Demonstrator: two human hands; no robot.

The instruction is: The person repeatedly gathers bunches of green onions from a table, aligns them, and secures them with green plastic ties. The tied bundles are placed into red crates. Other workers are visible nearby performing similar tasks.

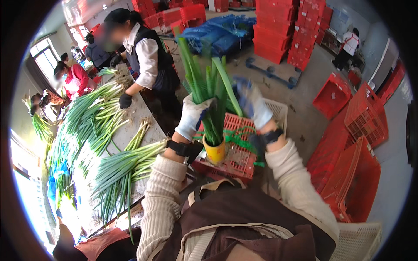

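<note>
In a white and blue work glove, my left hand (196, 112) grips a bunch of green onion leaves (209, 84). The bunch stands upright with its lower end inside a yellow cup (215, 151), which hides that end. My right hand (253, 102), gloved alike, is raised just right of the leaves and blurred by motion. Whether its fingers hold anything cannot be made out. One loose leaf (227, 84) slants between the bunch and that hand. Beneath, the cup rests on an upturned red plastic crate (240, 163), where green ties (240, 140) lie beside it.
Left of me, a table (129, 135) bears piles of green onions (130, 166). A co-worker (147, 62) in black gloves handles onions across it. Red crates (346, 182) stand at my right, with a white basket (357, 241) below. Stacked red crates (272, 32) and blue bundles (215, 32) lie farther off.
</note>
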